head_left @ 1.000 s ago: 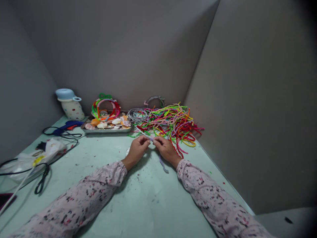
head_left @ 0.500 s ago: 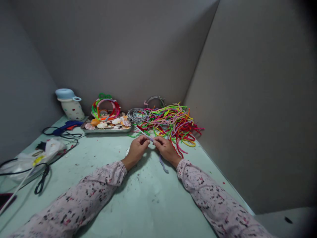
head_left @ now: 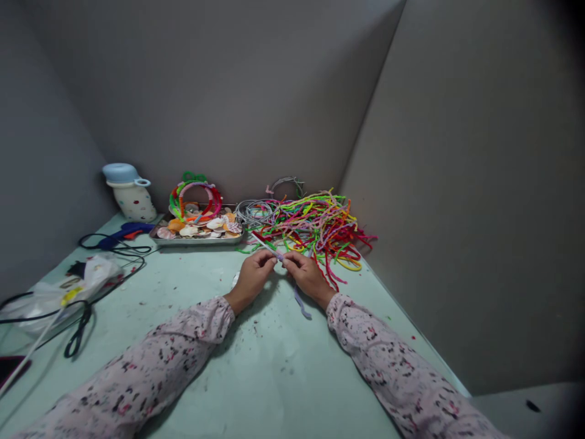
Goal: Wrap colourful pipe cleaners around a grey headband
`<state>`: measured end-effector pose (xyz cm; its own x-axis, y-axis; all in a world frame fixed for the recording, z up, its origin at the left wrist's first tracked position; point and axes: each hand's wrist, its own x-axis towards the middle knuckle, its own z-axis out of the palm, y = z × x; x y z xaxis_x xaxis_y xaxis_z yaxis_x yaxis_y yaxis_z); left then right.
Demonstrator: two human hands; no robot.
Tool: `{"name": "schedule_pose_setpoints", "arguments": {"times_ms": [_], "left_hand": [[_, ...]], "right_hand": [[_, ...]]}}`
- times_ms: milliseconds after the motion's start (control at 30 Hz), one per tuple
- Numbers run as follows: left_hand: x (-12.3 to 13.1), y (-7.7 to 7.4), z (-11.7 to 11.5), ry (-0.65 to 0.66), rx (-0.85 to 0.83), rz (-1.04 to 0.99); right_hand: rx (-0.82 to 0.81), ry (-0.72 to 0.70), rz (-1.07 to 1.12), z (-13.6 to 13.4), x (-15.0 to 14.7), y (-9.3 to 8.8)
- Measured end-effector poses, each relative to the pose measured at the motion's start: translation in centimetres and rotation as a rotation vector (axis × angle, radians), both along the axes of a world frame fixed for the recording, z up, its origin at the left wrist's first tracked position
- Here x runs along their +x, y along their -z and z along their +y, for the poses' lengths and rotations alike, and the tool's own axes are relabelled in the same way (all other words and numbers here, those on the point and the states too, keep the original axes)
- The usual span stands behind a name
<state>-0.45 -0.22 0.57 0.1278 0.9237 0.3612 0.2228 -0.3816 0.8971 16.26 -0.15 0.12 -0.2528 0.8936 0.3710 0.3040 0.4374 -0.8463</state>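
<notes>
Over the table, my left hand (head_left: pixel 253 275) and my right hand (head_left: pixel 308 277) are close together, fingertips nearly touching, both closed in a pinch. Between them is a purple pipe cleaner (head_left: pixel 280 257), which seems to be wound on a thin pale strip. That strip (head_left: pixel 261 242) sticks out up and left from the fingertips of my left hand. From below my right hand, a loose purple end (head_left: pixel 301 305) hangs toward the tabletop. Red and green lengths lie right behind the strip, and whether they are joined to it I cannot tell.
A heap of coloured pipe cleaners (head_left: pixel 324 225) lies behind my right hand, beside coiled grey wire (head_left: pixel 256 211). Left of it, a metal tray (head_left: pixel 196 242) holds shells and colourful wrapped hoops (head_left: pixel 181 201). A bottle (head_left: pixel 132 198), black cables (head_left: pixel 114 247) and a plastic bag (head_left: pixel 100 271) occupy the left side.
</notes>
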Motion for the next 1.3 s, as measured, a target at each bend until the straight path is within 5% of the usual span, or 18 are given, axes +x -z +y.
{"name": "schedule_pose_setpoints", "arguments": {"times_ms": [400,633,867,1300], "left_hand": [[0.0,0.3,0.1,-0.067,0.075,0.024],[0.0,-0.5,-0.6,-0.293,0.218,0.032],[0.3,-0.2,-1.0,-0.124,0.194,0.148],[0.3,0.6,-0.3,-0.149,0.148,0.143]], "right_hand": [[0.043,0.053,0.021,0.2,0.0,0.3],[0.081,0.117,0.025,0.8,0.1,1.0],[0.123,0.106,-0.007,0.4,-0.1,0.4],[0.136,0.063,-0.080,0.0,-0.1,-0.2]]}}
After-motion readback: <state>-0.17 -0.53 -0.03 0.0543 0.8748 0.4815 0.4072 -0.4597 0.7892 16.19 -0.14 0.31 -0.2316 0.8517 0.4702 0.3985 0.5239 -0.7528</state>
